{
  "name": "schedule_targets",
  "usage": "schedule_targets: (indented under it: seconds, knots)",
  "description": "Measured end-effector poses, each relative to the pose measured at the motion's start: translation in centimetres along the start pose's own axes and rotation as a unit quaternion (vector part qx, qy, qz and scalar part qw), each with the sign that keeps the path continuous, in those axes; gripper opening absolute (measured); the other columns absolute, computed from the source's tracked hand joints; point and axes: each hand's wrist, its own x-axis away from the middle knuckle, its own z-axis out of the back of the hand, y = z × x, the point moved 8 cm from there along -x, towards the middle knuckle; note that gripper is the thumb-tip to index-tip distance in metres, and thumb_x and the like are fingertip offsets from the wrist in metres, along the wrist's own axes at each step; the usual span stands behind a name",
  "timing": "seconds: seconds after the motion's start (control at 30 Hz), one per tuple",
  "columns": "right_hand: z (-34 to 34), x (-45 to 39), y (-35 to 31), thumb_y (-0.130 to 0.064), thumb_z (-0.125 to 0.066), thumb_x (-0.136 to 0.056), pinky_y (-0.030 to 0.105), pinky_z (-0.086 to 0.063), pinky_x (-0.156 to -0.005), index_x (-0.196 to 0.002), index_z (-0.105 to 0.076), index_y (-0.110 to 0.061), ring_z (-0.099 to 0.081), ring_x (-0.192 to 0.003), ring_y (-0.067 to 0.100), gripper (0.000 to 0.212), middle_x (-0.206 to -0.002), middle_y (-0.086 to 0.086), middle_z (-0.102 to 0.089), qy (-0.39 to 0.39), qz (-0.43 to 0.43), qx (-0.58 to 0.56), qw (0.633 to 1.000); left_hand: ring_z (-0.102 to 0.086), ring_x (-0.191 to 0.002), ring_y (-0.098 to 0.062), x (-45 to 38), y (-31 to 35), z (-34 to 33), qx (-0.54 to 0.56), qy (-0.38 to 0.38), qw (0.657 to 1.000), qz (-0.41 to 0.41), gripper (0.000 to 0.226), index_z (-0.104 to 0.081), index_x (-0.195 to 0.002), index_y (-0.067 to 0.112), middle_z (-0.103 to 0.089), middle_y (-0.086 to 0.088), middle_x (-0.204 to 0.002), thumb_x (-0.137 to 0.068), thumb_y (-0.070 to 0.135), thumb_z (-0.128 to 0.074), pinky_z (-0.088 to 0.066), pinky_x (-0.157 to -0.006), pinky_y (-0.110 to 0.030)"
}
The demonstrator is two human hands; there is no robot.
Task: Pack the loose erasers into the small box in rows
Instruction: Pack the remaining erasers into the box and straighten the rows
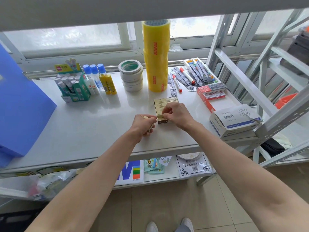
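Note:
A small box (162, 122) lies on the white shelf top (93, 121), filled with rows of beige wrapped erasers (164, 102). My right hand (177, 114) hovers over the box's near half, fingers curled and pinching an eraser down into a row. Just left of the box, my left hand (143, 125) is closed around a few loose erasers (145, 117); one beige end pokes out above the thumb. The near rows of the box are hidden under my right hand.
Behind the box stand a tall yellow tape stack (156, 56), white tape rolls (132, 75), glue bottles (100, 79) and a green glue-stick box (73, 86). Markers (186, 75), a red staple box (210, 93) and a paperclip carton (234, 120) lie right. A blue folder (20, 104) stands left.

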Motion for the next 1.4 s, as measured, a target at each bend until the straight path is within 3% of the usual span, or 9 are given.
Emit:
schedule_targets:
  seconds: [0.13, 0.3, 0.53, 0.73, 0.8, 1.0, 1.17, 1.3, 1.4]
  knots:
    - [0.3, 0.2, 0.8, -0.016, -0.063, -0.086, 0.038, -0.054, -0.084, -0.090, -0.074, -0.013, -0.064, -0.085, 0.018, 0.012, -0.088, 0.002, -0.071, 0.015, -0.022, -0.044, 0.999, -0.051, -0.052, -0.014, -0.1, -0.3, 0.3, 0.035, -0.014, 0.999, 0.016, 0.019, -0.069, -0.106, 0.008, -0.058, -0.009, -0.076, -0.092, 0.020, -0.065, -0.036, -0.040, -0.019]
    - [1.3, 1.0, -0.3, -0.018, -0.062, -0.090, 0.034, -0.053, -0.082, -0.095, -0.073, -0.011, -0.063, -0.080, 0.016, 0.014, -0.088, 0.002, -0.071, 0.074, -0.012, -0.085, 0.994, -0.049, -0.053, -0.012, 0.1, -1.1, 0.7, 0.199, -0.049, 0.977, 0.064, 0.044, -0.061, -0.116, 0.005, -0.051, -0.009, -0.078, -0.094, 0.042, -0.058, -0.035, -0.034, -0.015]
    - [-1.0, 2.2, -4.9, -0.036, -0.067, -0.086, 0.033, -0.052, -0.072, -0.101, -0.074, -0.023, -0.058, -0.071, 0.006, 0.021, -0.087, -0.008, -0.066, -0.071, 0.065, -0.155, 0.983, -0.049, -0.049, -0.010, 0.7, -0.8, -0.2, 0.296, -0.102, 0.947, 0.073, 0.065, -0.059, -0.118, 0.005, -0.054, -0.007, -0.075, -0.095, 0.062, -0.038, -0.033, -0.030, -0.015]
    - [-1.5, 2.5, -5.6, -0.026, -0.074, -0.083, 0.023, -0.045, -0.069, -0.090, -0.068, -0.019, -0.056, -0.065, -0.008, 0.011, -0.083, -0.010, -0.064, -0.095, 0.055, -0.189, 0.976, -0.038, -0.032, -0.007, 1.4, 0.3, -0.6, 0.271, -0.095, 0.957, 0.038, 0.056, -0.056, -0.083, 0.008, -0.047, 0.000, -0.043, -0.102, 0.052, -0.028, -0.028, -0.031, -0.015]
    - [-1.4, 2.7, -5.5, -0.024, -0.076, -0.081, 0.020, -0.044, -0.066, -0.088, -0.065, -0.018, -0.056, -0.065, -0.003, 0.015, -0.081, -0.008, -0.063, -0.103, 0.040, -0.220, 0.969, -0.039, -0.031, -0.007, 1.3, 0.4, -0.3, 0.241, -0.084, 0.967, 0.020, 0.053, -0.051, -0.077, 0.008, -0.046, 0.000, -0.042, -0.104, 0.047, -0.028, -0.029, -0.033, -0.016]
    - [-0.2, 3.2, -3.5, -0.025, -0.081, -0.075, 0.040, -0.055, -0.078, -0.090, -0.064, -0.018, -0.063, -0.077, 0.015, 0.023, -0.088, 0.003, -0.062, -0.069, -0.017, -0.345, 0.936, -0.050, -0.050, -0.012, 0.8, -0.2, 0.5, 0.205, -0.088, 0.975, 0.026, 0.041, -0.061, -0.107, 0.003, -0.059, -0.006, -0.069, -0.099, 0.040, -0.046, -0.032, -0.036, -0.016]
    - [0.2, 3.7, -2.6, -0.003, -0.068, -0.085, 0.020, -0.053, -0.071, -0.102, -0.061, -0.007, -0.063, -0.074, 0.000, 0.020, -0.087, 0.000, -0.063, -0.054, -0.031, -0.354, 0.933, -0.048, -0.051, -0.011, 1.3, 0.0, -0.2, 0.204, -0.125, 0.971, 0.004, 0.024, -0.062, -0.107, 0.006, -0.056, -0.003, -0.070, -0.091, 0.024, -0.061, -0.028, -0.034, -0.016]
    - [0.3, 3.9, -2.0, 0.003, -0.065, -0.085, 0.021, -0.055, -0.077, -0.116, -0.059, -0.008, -0.063, -0.087, 0.005, 0.034, -0.100, 0.005, -0.060, -0.042, -0.036, -0.351, 0.935, -0.046, -0.053, -0.011, 1.1, 0.1, -0.2, 0.218, -0.112, 0.969, -0.009, 0.010, -0.063, -0.095, 0.008, -0.055, -0.003, -0.073, -0.089, 0.017, -0.064, -0.027, -0.035, -0.016]
    - [0.2, 4.0, -1.9, 0.007, -0.063, -0.085, 0.020, -0.055, -0.077, -0.117, -0.059, -0.004, -0.064, -0.089, 0.009, 0.034, -0.097, 0.004, -0.063, -0.039, -0.038, -0.361, 0.931, -0.047, -0.054, -0.011, 0.9, 0.3, -0.2, 0.214, -0.111, 0.970, -0.023, 0.022, -0.063, -0.107, 0.003, -0.056, -0.003, -0.073, -0.090, 0.017, -0.064, -0.029, -0.035, -0.016]
